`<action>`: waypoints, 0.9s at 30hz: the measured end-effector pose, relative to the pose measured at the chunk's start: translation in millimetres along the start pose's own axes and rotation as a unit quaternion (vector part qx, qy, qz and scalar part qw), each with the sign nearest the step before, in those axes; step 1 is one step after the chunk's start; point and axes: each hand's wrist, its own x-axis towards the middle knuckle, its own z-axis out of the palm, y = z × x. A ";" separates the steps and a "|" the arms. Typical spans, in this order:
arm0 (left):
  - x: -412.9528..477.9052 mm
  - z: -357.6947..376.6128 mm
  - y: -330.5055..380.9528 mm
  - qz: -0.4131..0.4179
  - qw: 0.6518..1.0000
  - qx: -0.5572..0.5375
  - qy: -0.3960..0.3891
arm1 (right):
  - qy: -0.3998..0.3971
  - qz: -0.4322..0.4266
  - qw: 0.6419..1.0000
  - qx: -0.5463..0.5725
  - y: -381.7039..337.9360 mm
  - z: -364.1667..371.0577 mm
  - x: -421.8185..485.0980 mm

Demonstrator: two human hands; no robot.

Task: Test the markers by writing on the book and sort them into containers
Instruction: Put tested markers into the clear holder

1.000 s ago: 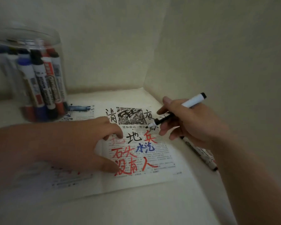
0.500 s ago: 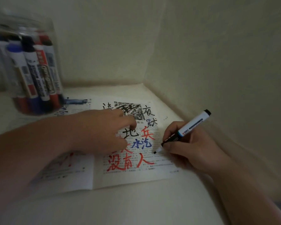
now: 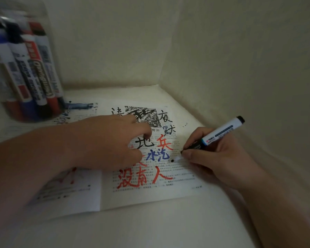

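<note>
**Marker tip down on the right-hand page**

Head view, the only one: the open book point(image 3: 150, 192) lies flat on the pale bench point(image 3: 150, 230), pushed toward the far right corner where two walls meet. Its right page is crowded with big handwritten characters in black, red and blue over the print.

The right hand point(image 3: 217, 158) sits at the book's right edge, fingers and thumb curled round the marker point(image 3: 220, 135) in a writing grip, pinching it low down on the dark section near the nib. The white barrel with its blue band slants up and away to the right, black end pointing at the right wall. The nib is on the paper just right of the blue characters, with a small black dot under it.

The left hand point(image 3: 111, 142) comes in from the left, palm down across the middle of the book, holding nothing. Its fingers are loosely bent, and the forefinger tip presses the page beside a black character. The two hands are near each other, with the red and blue writing between them.

At the far left of the bench stands a clear container point(image 3: 48, 42), blurred, its base at the book's far left corner. It is full of markers point(image 3: 41, 77) leaning together, with red, blue and black ends.
</note>
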 end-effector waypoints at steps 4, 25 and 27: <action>0.9 1.2 -0.3 -0.005 1.000 -0.009 0.021 | 0.022 -0.014 0.995 -0.096 -0.5 6.4 -1.6; 0.2 4.2 -1.7 -0.032 0.991 -0.061 0.111 | 0.022 0.001 0.997 -0.079 3.2 0.4 1.3; 0.6 6.7 -2.8 -0.026 0.989 -0.076 0.124 | 0.005 0.005 0.997 -0.072 2.0 1.4 0.3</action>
